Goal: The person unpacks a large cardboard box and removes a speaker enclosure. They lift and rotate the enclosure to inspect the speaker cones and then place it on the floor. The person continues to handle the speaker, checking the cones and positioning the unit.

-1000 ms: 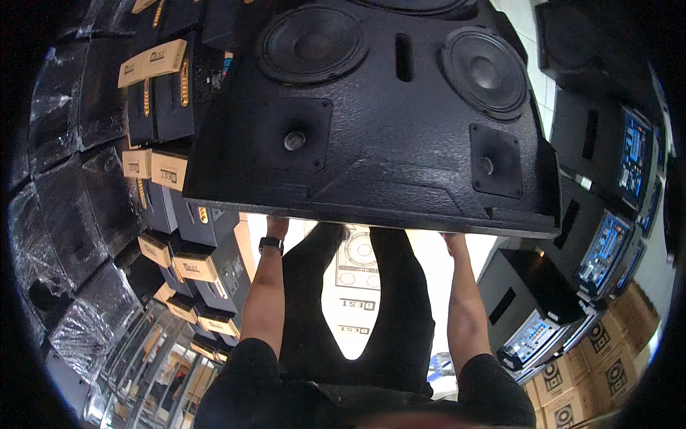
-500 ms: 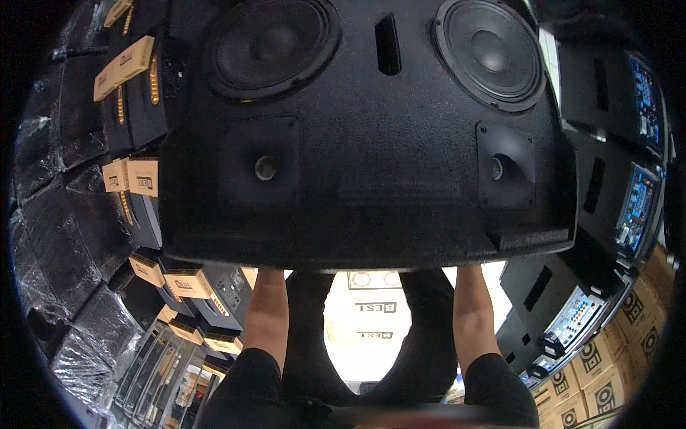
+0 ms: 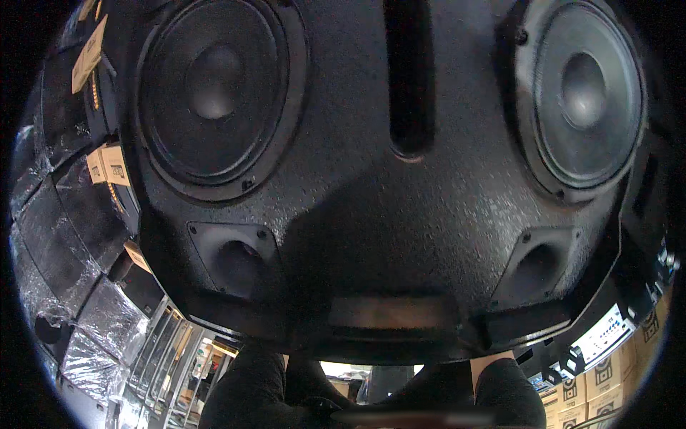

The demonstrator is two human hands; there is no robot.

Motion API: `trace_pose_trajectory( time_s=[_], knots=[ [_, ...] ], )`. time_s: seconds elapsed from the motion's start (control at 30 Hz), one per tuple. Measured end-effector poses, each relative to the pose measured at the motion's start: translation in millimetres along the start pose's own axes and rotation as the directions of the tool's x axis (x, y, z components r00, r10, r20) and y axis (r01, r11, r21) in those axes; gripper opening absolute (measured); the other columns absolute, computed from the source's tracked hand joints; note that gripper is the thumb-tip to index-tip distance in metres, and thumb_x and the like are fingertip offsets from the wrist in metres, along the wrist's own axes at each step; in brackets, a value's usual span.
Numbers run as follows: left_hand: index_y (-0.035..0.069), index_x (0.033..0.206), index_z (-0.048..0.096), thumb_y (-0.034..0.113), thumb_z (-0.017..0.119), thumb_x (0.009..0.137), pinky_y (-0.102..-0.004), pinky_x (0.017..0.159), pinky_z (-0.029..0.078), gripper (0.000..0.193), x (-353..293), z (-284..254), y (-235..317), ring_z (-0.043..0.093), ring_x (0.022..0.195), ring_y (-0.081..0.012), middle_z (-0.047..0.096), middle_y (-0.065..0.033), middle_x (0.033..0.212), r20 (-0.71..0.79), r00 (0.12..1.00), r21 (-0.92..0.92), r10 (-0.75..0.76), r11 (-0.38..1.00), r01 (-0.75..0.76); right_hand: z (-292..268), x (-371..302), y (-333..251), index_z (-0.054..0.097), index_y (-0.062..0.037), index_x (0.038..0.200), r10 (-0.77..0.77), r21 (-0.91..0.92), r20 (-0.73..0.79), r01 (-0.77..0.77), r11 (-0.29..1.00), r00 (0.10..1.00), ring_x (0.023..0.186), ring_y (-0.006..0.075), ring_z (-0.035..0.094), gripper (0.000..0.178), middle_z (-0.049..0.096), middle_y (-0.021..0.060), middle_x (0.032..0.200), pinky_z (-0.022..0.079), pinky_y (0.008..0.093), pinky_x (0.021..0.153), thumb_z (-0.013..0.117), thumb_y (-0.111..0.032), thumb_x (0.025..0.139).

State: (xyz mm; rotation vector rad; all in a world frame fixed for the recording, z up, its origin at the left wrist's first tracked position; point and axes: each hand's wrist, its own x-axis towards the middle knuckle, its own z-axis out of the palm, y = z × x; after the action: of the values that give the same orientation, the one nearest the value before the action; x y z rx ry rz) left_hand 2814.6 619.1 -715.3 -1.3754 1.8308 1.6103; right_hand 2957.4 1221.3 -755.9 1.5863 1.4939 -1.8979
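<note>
large black speaker cabinet (image 3: 400,214) fills nearly whole view, front face toward camera, close up. two big round woofers: one upper left (image 3: 214,93), one upper right (image 3: 582,93). vertical slot port (image 3: 409,79) between them at top. two small square horn tweeters lower down, left (image 3: 234,261) and right (image 3: 537,268). textured black coating all over. both hands hidden behind cabinet's lower edge, grip not visible, cannot tell open or closed. only bit of right forearm (image 3: 489,365) showing just under bottom edge, dark sleeves (image 3: 250,393) below. wrapped black boxes (image 3: 64,236) stacked at left with tan cardboard labels (image 3: 107,164). brown cartons (image 3: 607,390) lower right.
</note>
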Motion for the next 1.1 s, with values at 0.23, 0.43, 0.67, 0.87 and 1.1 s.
trace_pose_trajectory(
  time_s=[0.23,0.43,0.67,0.87,1.1],
  knots=[
    [0.002,0.138,0.054,0.017,0.059,0.098,-0.0435,0.095,0.046,0.043,0.5,-4.2,-13.6,0.056,0.115,-0.0313,0.06,-0.0153,0.129,-0.027,0.999,-0.025,-0.046,0.999,0.046,5.6,21.3,11.1,0.05,-0.0048,0.145,0.019,-0.016,0.01,-0.019,1.0,1.0,0.121,0.0297,0.059,0.051,0.059,0.0137,0.138,0.048,0.0414,0.102,0.059,-0.021,0.097],
    [0.002,0.138,0.054,0.016,0.059,0.097,-0.0436,0.092,0.047,0.043,-1.0,-5.4,-18.0,0.057,0.112,-0.0302,0.062,-0.0144,0.125,-0.038,0.996,-0.023,-0.075,0.997,0.074,6.8,35.6,17.3,0.05,-0.0049,0.144,0.019,-0.024,0.005,-0.019,1.0,1.0,0.12,0.0296,0.06,0.051,0.06,0.0141,0.137,0.049,0.0409,0.101,0.06,-0.019,0.097],
    [0.002,0.137,0.055,0.015,0.06,0.097,-0.0436,0.088,0.049,0.043,3.3,-6.2,-21.9,0.059,0.108,-0.029,0.063,-0.0134,0.122,-0.048,0.994,-0.039,-0.098,0.995,0.096,6.8,46.0,20.5,0.051,-0.0051,0.144,0.021,-0.045,0.0,-0.021,0.999,1.0,0.118,0.0295,0.062,0.051,0.061,0.0145,0.136,0.051,0.0403,0.099,0.06,-0.017,0.096],
    [0.002,0.137,0.055,0.014,0.061,0.097,-0.0437,0.085,0.05,0.042,4.6,-6.7,-23.0,0.061,0.104,-0.028,0.065,-0.0125,0.119,-0.061,0.992,-0.05,-0.112,0.993,0.109,8.1,48.4,15.3,0.051,-0.0053,0.144,0.018,-0.07,-0.004,-0.018,0.997,1.0,0.116,0.0295,0.063,0.051,0.062,0.0148,0.134,0.051,0.0398,0.098,0.061,-0.015,0.095],
    [0.002,0.136,0.056,0.013,0.062,0.096,-0.0437,0.081,0.052,0.042,10.7,-8.2,-22.4,0.063,0.1,-0.0267,0.067,-0.0115,0.115,-0.055,0.989,-0.05,-0.14,0.989,0.137,-0.2,41.4,1.1,0.051,-0.0055,0.144,-0.008,-0.134,-0.027,0.005,0.991,1.0,0.114,0.0294,0.064,0.051,0.063,0.0152,0.133,0.053,0.0392,0.096,0.062,-0.013,0.095]
  ],
)
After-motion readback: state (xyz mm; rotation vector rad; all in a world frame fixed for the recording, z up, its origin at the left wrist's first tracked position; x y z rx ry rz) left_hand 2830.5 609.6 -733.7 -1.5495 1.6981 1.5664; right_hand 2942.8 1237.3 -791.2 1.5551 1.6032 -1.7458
